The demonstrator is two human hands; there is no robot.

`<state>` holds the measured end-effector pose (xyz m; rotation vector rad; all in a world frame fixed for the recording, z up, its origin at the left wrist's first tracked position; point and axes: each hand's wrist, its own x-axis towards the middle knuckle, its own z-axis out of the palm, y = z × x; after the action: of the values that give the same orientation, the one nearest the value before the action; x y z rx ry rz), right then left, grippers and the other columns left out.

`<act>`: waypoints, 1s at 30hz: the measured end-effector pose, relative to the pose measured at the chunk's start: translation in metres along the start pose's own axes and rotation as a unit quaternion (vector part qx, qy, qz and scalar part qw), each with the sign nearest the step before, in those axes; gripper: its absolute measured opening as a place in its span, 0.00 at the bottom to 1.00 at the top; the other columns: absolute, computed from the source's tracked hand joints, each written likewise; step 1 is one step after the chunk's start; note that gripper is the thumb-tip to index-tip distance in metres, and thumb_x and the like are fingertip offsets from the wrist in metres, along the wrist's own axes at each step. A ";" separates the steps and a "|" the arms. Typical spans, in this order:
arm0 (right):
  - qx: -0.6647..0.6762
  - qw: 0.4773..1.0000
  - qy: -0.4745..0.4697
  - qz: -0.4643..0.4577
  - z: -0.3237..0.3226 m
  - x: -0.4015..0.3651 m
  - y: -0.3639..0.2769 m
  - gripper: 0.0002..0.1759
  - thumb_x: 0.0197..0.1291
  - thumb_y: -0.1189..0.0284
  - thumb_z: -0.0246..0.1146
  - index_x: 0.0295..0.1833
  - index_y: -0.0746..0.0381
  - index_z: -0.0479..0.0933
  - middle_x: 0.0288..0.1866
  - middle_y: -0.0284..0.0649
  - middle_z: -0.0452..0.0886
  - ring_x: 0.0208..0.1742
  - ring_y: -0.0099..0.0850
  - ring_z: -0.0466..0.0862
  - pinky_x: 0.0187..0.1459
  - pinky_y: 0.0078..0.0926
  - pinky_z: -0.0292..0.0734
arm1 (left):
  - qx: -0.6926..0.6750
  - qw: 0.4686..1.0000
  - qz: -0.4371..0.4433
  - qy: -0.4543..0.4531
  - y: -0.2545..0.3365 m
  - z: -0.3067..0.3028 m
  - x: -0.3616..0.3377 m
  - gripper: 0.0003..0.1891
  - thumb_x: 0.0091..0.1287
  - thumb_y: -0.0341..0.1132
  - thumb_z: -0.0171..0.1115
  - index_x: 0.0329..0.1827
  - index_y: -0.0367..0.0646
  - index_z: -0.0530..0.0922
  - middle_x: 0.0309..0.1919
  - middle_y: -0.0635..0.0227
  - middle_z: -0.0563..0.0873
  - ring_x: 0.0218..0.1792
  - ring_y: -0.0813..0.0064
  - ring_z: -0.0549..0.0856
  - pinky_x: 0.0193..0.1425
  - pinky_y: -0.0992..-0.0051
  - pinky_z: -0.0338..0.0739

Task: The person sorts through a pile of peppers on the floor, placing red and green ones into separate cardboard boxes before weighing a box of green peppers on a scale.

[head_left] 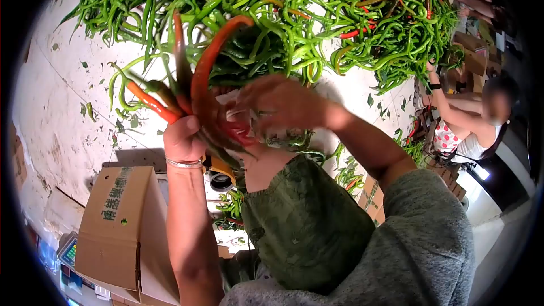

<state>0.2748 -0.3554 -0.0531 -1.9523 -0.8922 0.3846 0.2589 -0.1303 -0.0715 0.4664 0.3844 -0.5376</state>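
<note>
Your left hand [185, 139] grips long, curved red and green chillies [203, 82], likely light, snappable, best held mid-length; your right hand [283, 102] is too blurred to tell.

Pale flr [56, 90], strong lt, cardboard boxes [473, 56] piled upper R.
Flr has thin seams, brownish smudges & scattered leaf bits [119, 126]; lg carton [107, 238] w/ green print at lower L, throwing a dk shadow [133, 157] on the flr; keypad device [69, 252] nr carton's L side; dk panel [507, 173] far R, w/ bright white glare [480, 171] nr it.
</note>
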 end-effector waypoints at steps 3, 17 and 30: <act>-0.255 0.885 0.193 0.340 -0.035 -0.069 0.083 0.12 0.56 0.68 0.63 0.42 0.64 0.79 0.39 0.47 0.81 0.44 0.40 0.81 0.45 0.33 0.77 | -0.043 0.997 -0.014 -0.066 0.011 0.006 0.001 0.33 0.45 0.36 0.65 0.58 0.41 0.67 0.29 0.68 0.73 0.30 0.71 0.73 0.57 0.60 0.72; -0.504 0.713 -0.032 0.487 -0.095 -0.184 0.198 0.16 0.56 0.66 0.61 0.51 0.53 0.73 0.49 0.37 0.78 0.56 0.35 0.74 0.61 0.44 0.58 | 0.023 0.995 0.054 -0.082 0.035 -0.013 -0.028 0.37 0.50 0.39 0.68 0.64 0.41 0.62 0.26 0.69 0.72 0.27 0.72 0.74 0.62 0.57 0.70; -0.558 0.689 -0.032 0.461 -0.211 -0.131 0.178 0.16 0.55 0.73 0.58 0.51 0.52 0.77 0.55 0.39 0.75 0.57 0.40 0.74 0.49 0.34 0.74 | -0.033 0.990 0.097 -0.102 0.034 -0.017 -0.047 0.30 0.56 0.34 0.67 0.60 0.40 0.63 0.24 0.72 0.70 0.26 0.75 0.72 0.65 0.53 0.66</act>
<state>0.3849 -0.6360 -0.1047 -3.5219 0.0509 0.5234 0.2371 -0.0767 -0.0533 0.3770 0.1587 -0.3786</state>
